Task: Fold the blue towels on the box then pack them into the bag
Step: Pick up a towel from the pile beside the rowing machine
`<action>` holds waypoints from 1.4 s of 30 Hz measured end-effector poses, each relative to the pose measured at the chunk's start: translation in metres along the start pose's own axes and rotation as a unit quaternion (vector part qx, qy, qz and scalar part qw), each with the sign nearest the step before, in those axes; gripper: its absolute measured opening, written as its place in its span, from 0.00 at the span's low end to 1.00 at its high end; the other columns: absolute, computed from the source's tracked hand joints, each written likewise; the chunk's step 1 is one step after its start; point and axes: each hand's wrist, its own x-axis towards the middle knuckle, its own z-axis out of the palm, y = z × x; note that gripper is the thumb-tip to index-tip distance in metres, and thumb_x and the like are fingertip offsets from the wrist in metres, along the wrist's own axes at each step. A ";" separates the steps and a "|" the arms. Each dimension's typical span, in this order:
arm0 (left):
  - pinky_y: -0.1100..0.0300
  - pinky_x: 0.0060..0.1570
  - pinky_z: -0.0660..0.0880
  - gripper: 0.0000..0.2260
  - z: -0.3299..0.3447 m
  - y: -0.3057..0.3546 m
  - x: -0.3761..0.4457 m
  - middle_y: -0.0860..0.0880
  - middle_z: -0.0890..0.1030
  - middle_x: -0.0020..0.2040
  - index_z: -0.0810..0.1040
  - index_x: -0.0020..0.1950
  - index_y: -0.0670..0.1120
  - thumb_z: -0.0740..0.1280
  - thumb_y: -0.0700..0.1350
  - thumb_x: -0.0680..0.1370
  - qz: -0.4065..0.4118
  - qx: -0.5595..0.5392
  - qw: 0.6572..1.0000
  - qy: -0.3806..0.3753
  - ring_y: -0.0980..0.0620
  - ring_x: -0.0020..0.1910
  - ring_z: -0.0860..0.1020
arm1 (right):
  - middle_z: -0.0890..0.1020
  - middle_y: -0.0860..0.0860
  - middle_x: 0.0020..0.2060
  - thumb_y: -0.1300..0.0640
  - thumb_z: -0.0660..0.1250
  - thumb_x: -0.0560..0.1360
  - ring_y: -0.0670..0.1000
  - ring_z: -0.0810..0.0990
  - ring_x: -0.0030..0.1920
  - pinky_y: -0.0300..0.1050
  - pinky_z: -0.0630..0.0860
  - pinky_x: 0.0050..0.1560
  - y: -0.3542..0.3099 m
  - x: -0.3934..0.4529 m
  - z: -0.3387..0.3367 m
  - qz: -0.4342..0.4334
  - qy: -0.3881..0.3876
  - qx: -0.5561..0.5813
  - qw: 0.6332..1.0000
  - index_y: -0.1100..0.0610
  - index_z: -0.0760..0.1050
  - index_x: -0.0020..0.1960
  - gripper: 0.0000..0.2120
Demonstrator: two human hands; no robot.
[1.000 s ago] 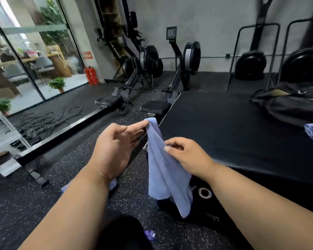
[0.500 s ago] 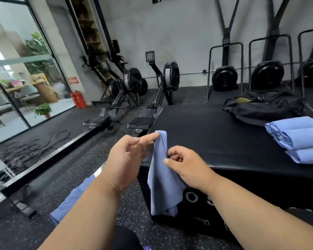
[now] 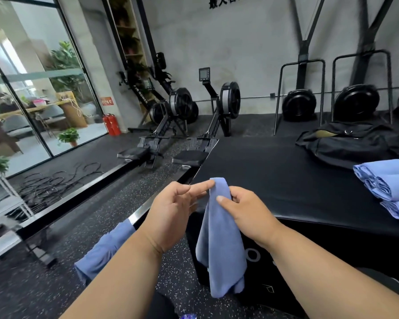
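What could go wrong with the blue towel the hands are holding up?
The towel hangs in the air, pinched only at its top by the left hand and right hand. If that pinch slips, it would likely drop onto the speckled floor and get dirty. It also hangs bunched in front of the box, not on it, so a fold started like this may come out uneven beside the folded towels.

two rowing machines (image 3: 189,125) at 12 o'clock, red fire extinguishers (image 3: 111,124) at 10, black cables (image 3: 53,180) on floor at 9, potted plant (image 3: 69,136) behind glass.
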 end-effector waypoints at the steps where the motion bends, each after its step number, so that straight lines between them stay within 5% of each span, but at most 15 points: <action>1: 0.59 0.60 0.75 0.30 -0.002 -0.002 -0.003 0.45 0.83 0.67 0.79 0.70 0.38 0.55 0.53 0.76 0.009 0.008 1.000 -0.001 0.54 0.62 0.82 | 0.77 0.48 0.38 0.51 0.67 0.82 0.47 0.73 0.38 0.49 0.72 0.44 0.000 0.001 0.001 0.001 0.001 0.004 1.000 0.60 0.77 0.48 0.12; 4: 0.57 0.68 0.71 0.27 -0.016 -0.018 -0.005 0.54 0.82 0.68 0.80 0.71 0.50 0.56 0.54 0.75 0.001 0.069 0.997 0.045 0.57 0.67 0.78 | 0.78 0.49 0.40 0.49 0.66 0.81 0.48 0.74 0.42 0.52 0.73 0.47 -0.003 0.003 0.002 -0.013 0.009 0.035 0.999 0.59 0.76 0.49 0.13; 7: 0.50 0.73 0.62 0.21 -0.033 -0.047 -0.009 0.54 0.80 0.69 0.83 0.67 0.57 0.61 0.59 0.77 -0.119 0.084 0.975 0.167 0.51 0.73 0.71 | 0.82 0.51 0.45 0.48 0.65 0.80 0.49 0.78 0.47 0.56 0.77 0.56 -0.010 0.006 0.002 -0.018 0.000 0.085 0.996 0.57 0.77 0.52 0.12; 10: 0.52 0.63 0.70 0.19 -0.039 -0.077 -0.021 0.49 0.81 0.62 0.80 0.65 0.52 0.64 0.61 0.79 -0.235 0.082 0.941 0.231 0.49 0.60 0.77 | 0.83 0.61 0.52 0.48 0.65 0.79 0.50 0.80 0.50 0.63 0.76 0.62 -0.016 0.008 0.001 -0.016 -0.014 0.115 0.993 0.60 0.77 0.56 0.16; 14: 0.57 0.38 0.69 0.20 -0.036 -0.098 -0.024 0.48 0.80 0.40 0.74 0.66 0.54 0.62 0.64 0.80 -0.334 -0.027 0.930 0.150 0.50 0.34 0.74 | 0.82 0.64 0.57 0.49 0.66 0.78 0.52 0.81 0.53 0.64 0.76 0.64 -0.018 0.010 -0.001 -0.012 -0.025 0.139 0.990 0.61 0.78 0.57 0.16; 17: 0.58 0.37 0.72 0.17 -0.033 -0.095 -0.015 0.49 0.80 0.38 0.77 0.56 0.48 0.70 0.55 0.72 -0.270 -0.094 0.939 0.189 0.52 0.35 0.75 | 0.83 0.58 0.49 0.52 0.67 0.76 0.52 0.80 0.50 0.55 0.76 0.56 -0.019 0.009 -0.005 -0.004 -0.033 0.157 0.987 0.65 0.77 0.58 0.18; 20: 0.60 0.39 0.77 0.15 -0.036 -0.076 -0.006 0.51 0.88 0.44 0.76 0.65 0.48 0.70 0.40 0.80 -0.158 -0.114 0.949 0.248 0.55 0.41 0.83 | 0.79 0.57 0.43 0.57 0.65 0.72 0.54 0.78 0.45 0.51 0.73 0.48 -0.020 0.007 -0.016 -0.002 -0.035 0.176 0.984 0.68 0.74 0.51 0.15; 23: 0.59 0.44 0.76 0.12 -0.054 -0.051 0.002 0.50 0.88 0.49 0.80 0.64 0.50 0.67 0.38 0.83 -0.070 -0.029 0.955 0.288 0.56 0.44 0.84 | 0.72 0.55 0.38 0.62 0.64 0.73 0.54 0.71 0.41 0.48 0.69 0.40 -0.016 0.009 -0.030 0.014 0.019 0.183 0.983 0.67 0.69 0.43 0.08; 26: 0.60 0.48 0.78 0.10 -0.070 -0.023 0.006 0.53 0.86 0.49 0.83 0.61 0.53 0.70 0.42 0.81 0.015 0.099 0.939 0.328 0.57 0.46 0.81 | 0.64 0.53 0.37 0.65 0.63 0.76 0.52 0.62 0.38 0.48 0.60 0.35 -0.003 0.015 -0.044 0.032 0.116 0.120 0.985 0.66 0.61 0.40 0.11; 28: 0.66 0.48 0.78 0.09 -0.072 -0.003 0.006 0.56 0.86 0.52 0.84 0.60 0.53 0.71 0.43 0.81 0.060 0.152 0.928 0.334 0.63 0.47 0.82 | 0.62 0.53 0.36 0.65 0.63 0.75 0.51 0.60 0.37 0.49 0.56 0.37 0.007 0.017 -0.054 0.033 0.155 0.099 0.982 0.63 0.59 0.38 0.13; 30: 0.74 0.44 0.74 0.09 -0.070 0.015 0.007 0.57 0.87 0.50 0.83 0.60 0.51 0.69 0.40 0.82 0.092 0.182 0.926 0.319 0.68 0.45 0.81 | 0.71 0.47 0.36 0.64 0.63 0.76 0.52 0.68 0.36 0.49 0.61 0.38 0.012 0.019 -0.063 0.038 0.169 0.131 0.976 0.58 0.62 0.33 0.15; 33: 0.75 0.46 0.74 0.11 -0.068 0.030 0.010 0.62 0.87 0.50 0.84 0.60 0.51 0.69 0.38 0.82 0.107 0.227 0.926 0.281 0.69 0.47 0.82 | 0.81 0.36 0.60 0.64 0.62 0.80 0.44 0.82 0.52 0.46 0.74 0.47 0.012 0.022 -0.069 0.041 0.165 0.205 0.964 0.52 0.74 0.32 0.18; 38: 0.71 0.48 0.74 0.17 -0.065 0.040 0.019 0.59 0.86 0.52 0.82 0.62 0.55 0.66 0.36 0.81 0.117 0.276 0.922 0.247 0.66 0.47 0.81 | 0.82 0.51 0.64 0.66 0.61 0.80 0.43 0.79 0.60 0.46 0.72 0.54 0.011 0.023 -0.069 0.027 0.137 0.253 0.957 0.51 0.71 0.31 0.21; 42: 0.62 0.46 0.72 0.18 -0.068 0.040 0.032 0.56 0.84 0.48 0.80 0.63 0.56 0.67 0.36 0.80 0.106 0.272 0.925 0.245 0.63 0.38 0.78 | 0.77 0.49 0.72 0.64 0.63 0.81 0.38 0.74 0.69 0.49 0.70 0.71 0.012 0.018 -0.073 0.009 0.135 0.234 0.963 0.52 0.79 0.33 0.20</action>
